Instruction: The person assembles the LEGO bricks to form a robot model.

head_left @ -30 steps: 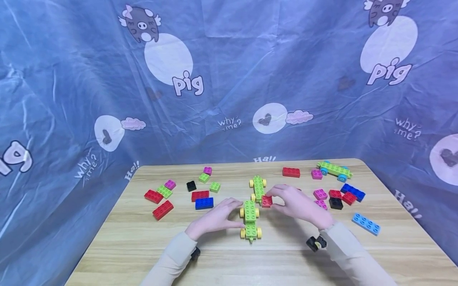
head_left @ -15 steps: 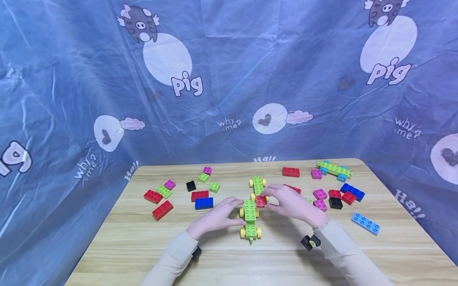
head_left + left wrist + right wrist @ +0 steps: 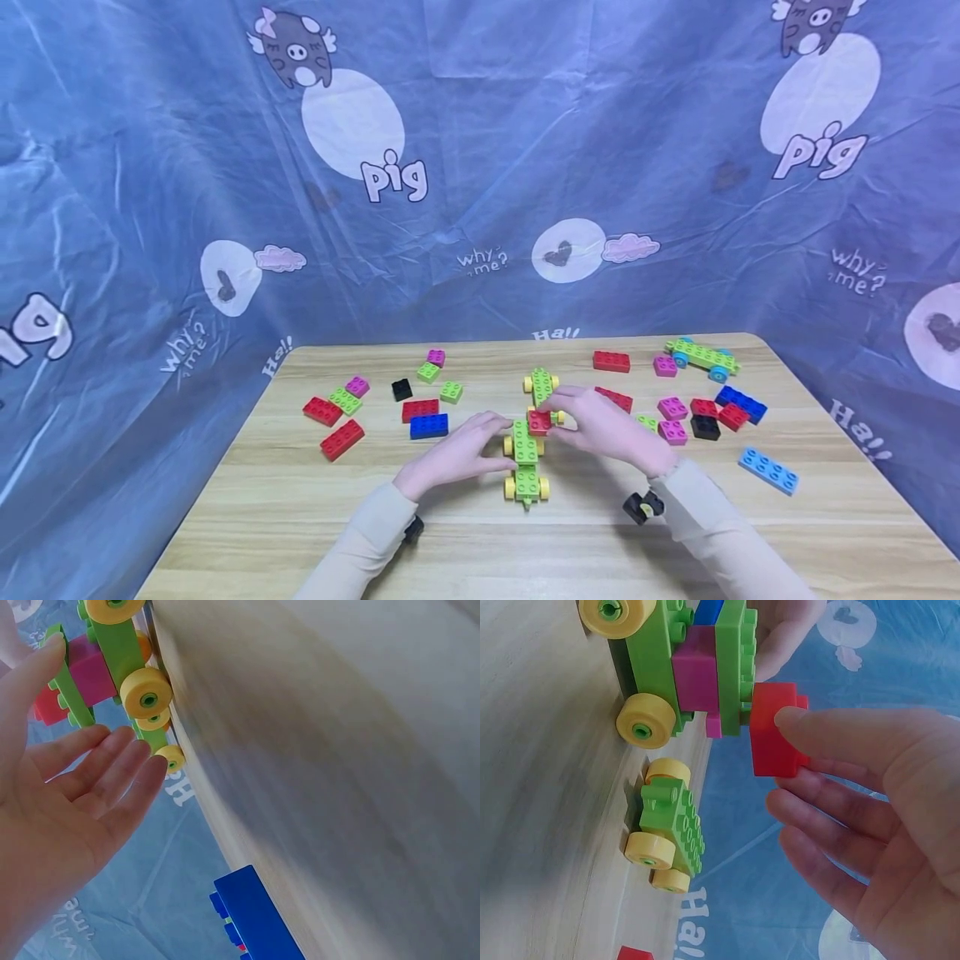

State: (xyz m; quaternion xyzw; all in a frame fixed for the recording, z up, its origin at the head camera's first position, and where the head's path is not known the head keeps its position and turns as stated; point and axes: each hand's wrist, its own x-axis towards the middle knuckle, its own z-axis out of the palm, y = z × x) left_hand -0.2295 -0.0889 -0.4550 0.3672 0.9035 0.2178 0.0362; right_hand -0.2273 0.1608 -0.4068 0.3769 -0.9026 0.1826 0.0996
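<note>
In the head view, my left hand (image 3: 471, 450) brackets the upper green plate (image 3: 525, 443) of a yellow-wheeled toy car, thumb at its near end, fingers at its far end. Magenta and blue bricks show under that plate in the right wrist view. My right hand (image 3: 600, 425) pinches a small red brick (image 3: 774, 731) between thumb and fingers. The red brick is beside the studs at the plate's far end; whether it is pressed on I cannot tell. Just beyond stands another green car base (image 3: 667, 810) with yellow wheels, partly behind the right hand in the head view.
A blue brick (image 3: 429, 426), a red brick (image 3: 420, 410) and a black brick (image 3: 402, 389) lie to the left. On the right are magenta bricks (image 3: 672, 407), a light blue plate (image 3: 768, 471) and a green base with blue wheels (image 3: 702, 356). A patterned blue cloth hangs behind.
My right hand has moved left with the red brick, from beside the rear car base to the far end of the nearer car's green plate. My left hand has stayed in place.
</note>
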